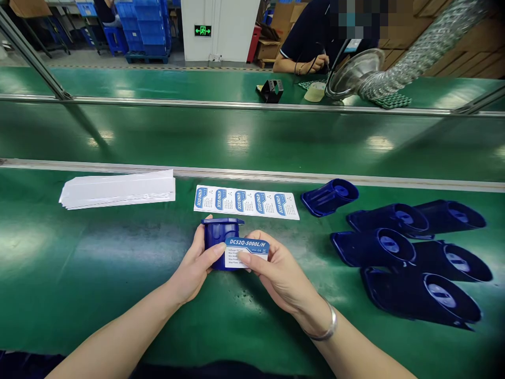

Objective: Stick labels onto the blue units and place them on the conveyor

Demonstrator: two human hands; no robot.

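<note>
We have the label (258,246) over the front of the blue cup (221,231), pinched in our right fingers (257,263), while our left fingers (212,256) hold the cup's side; keeping it square and pressing outward from one edge should keep out bubbles. On the green surface (98,273), a label sheet (248,202) lies just beyond our fingers, white strips (118,188) to their left, more cups (365,250) to their right; a co-worker (305,34) and silver hose (428,50) are well beyond

1 head-worn view | forward, down over workbench (98,252) | hands (282,273) near
</note>
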